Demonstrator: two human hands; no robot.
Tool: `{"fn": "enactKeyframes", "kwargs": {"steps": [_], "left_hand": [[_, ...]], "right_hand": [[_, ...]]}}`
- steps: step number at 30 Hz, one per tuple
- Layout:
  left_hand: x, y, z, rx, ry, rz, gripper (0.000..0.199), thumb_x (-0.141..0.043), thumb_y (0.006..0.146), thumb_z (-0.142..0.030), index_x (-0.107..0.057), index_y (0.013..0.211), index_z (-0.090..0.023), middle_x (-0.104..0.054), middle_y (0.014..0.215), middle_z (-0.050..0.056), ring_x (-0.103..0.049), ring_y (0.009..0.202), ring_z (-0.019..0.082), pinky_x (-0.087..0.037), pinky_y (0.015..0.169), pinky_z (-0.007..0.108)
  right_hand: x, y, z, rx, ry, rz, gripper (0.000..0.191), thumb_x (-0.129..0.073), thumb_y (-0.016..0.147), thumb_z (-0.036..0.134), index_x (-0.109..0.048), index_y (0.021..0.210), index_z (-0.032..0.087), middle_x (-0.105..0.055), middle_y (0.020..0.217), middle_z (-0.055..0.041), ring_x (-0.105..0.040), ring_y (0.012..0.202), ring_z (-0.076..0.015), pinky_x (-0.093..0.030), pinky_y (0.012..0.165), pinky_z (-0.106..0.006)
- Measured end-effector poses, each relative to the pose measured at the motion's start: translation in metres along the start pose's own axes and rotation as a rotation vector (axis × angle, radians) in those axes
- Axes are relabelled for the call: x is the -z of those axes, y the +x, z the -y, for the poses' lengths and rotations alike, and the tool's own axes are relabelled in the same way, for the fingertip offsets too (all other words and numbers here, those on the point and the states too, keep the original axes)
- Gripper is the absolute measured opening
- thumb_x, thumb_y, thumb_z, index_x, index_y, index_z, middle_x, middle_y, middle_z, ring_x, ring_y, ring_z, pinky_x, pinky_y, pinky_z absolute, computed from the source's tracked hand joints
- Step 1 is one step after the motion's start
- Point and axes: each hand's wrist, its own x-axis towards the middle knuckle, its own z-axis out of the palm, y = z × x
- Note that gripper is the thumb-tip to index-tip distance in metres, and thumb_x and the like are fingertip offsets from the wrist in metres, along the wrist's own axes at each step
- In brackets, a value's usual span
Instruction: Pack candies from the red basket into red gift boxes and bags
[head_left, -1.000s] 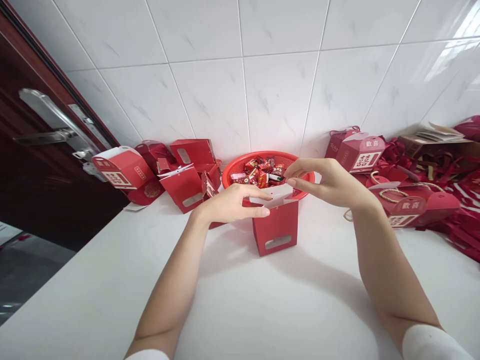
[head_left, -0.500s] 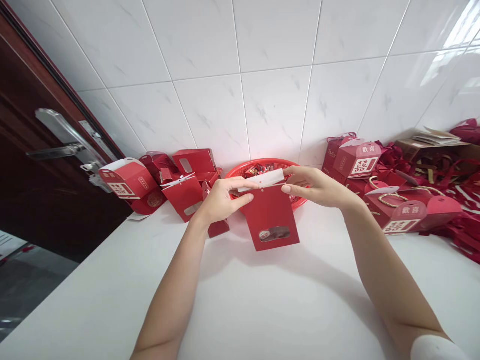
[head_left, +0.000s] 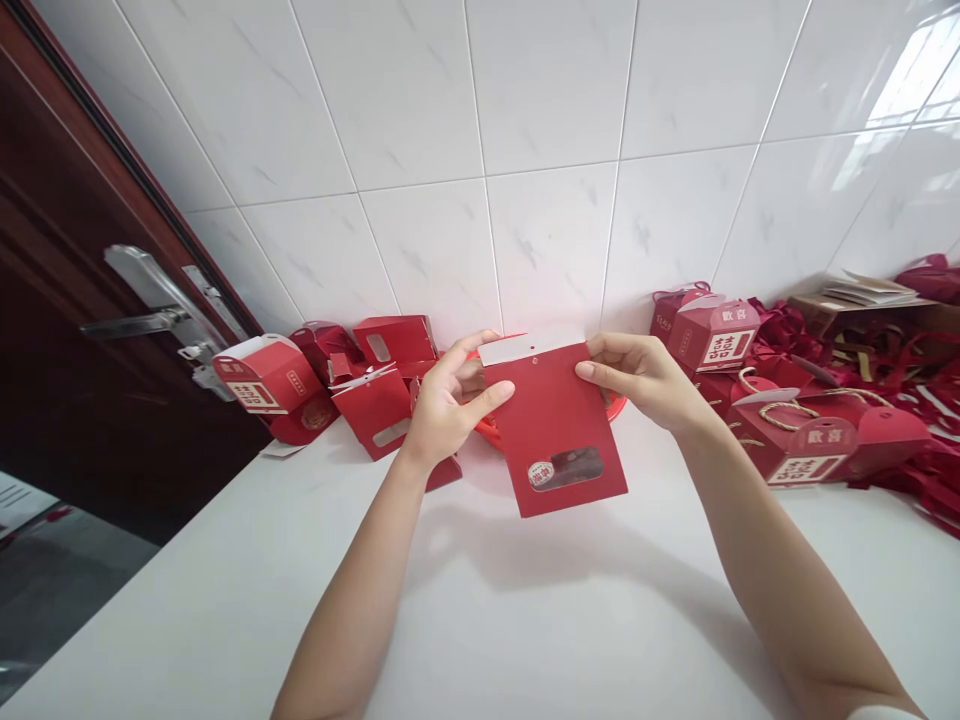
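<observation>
Between my two hands a red paper gift box (head_left: 551,420) with a small clear window near its bottom hangs in the air above the table. A white flap shows along its top edge, with small holes in the middle. My left hand (head_left: 454,400) grips the upper left corner, thumb on the front. On the upper right corner, my right hand (head_left: 634,375) pinches the box with its thumb in front and fingers behind. Behind the box a red plastic basket (head_left: 616,408) is mostly hidden.
Several red boxes, one an upright windowed box (head_left: 375,410), stand at the left by the door handle (head_left: 161,310). More printed red boxes (head_left: 806,440), red ribbons (head_left: 795,325) and an open carton (head_left: 862,300) lie at the right. A tiled wall (head_left: 555,240) backs the white table (head_left: 525,620).
The box has come nearer and its front turned more toward me, now covering most of the basket and its wrapped sweets. The top flap tipped back. Both hands keep hold; the view has tilted up slightly.
</observation>
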Motion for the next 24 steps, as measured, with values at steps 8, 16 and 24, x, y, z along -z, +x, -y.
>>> {"fn": "enactKeyframes", "kwargs": {"steps": [8, 16, 24], "left_hand": [[-0.003, -0.002, 0.001, -0.109, 0.169, -0.137, 0.026, -0.075, 0.08, -0.04, -0.071, 0.095, -0.02, -0.075, 0.098, 0.003, -0.069, 0.073, 0.015, -0.06, 0.069, 0.029], [-0.005, -0.004, -0.001, -0.028, 0.131, -0.086, 0.028, -0.077, 0.077, -0.04, -0.075, 0.094, -0.019, -0.077, 0.096, 0.006, -0.073, 0.079, 0.02, -0.063, 0.071, 0.033], [-0.002, -0.006, -0.006, -0.067, 0.134, -0.051, 0.026, -0.076, 0.079, -0.039, -0.077, 0.097, -0.02, -0.078, 0.098, 0.006, -0.075, 0.082, 0.022, -0.064, 0.071, 0.031]], "right_hand": [[-0.002, 0.001, -0.002, 0.057, -0.109, -0.003, 0.049, -0.056, 0.09, 0.065, -0.059, 0.075, 0.018, -0.055, 0.063, 0.0009, -0.049, 0.052, -0.0099, -0.043, 0.049, -0.023], [-0.002, 0.0, 0.002, 0.038, -0.128, -0.026, 0.043, -0.066, 0.086, 0.06, -0.062, 0.077, 0.018, -0.055, 0.063, 0.0009, -0.052, 0.054, -0.0112, -0.044, 0.045, -0.022], [-0.002, -0.008, 0.011, 0.123, -0.206, -0.052, 0.039, -0.064, 0.089, 0.054, -0.063, 0.077, 0.018, -0.056, 0.064, 0.0004, -0.053, 0.056, -0.0114, -0.044, 0.048, -0.023]]}}
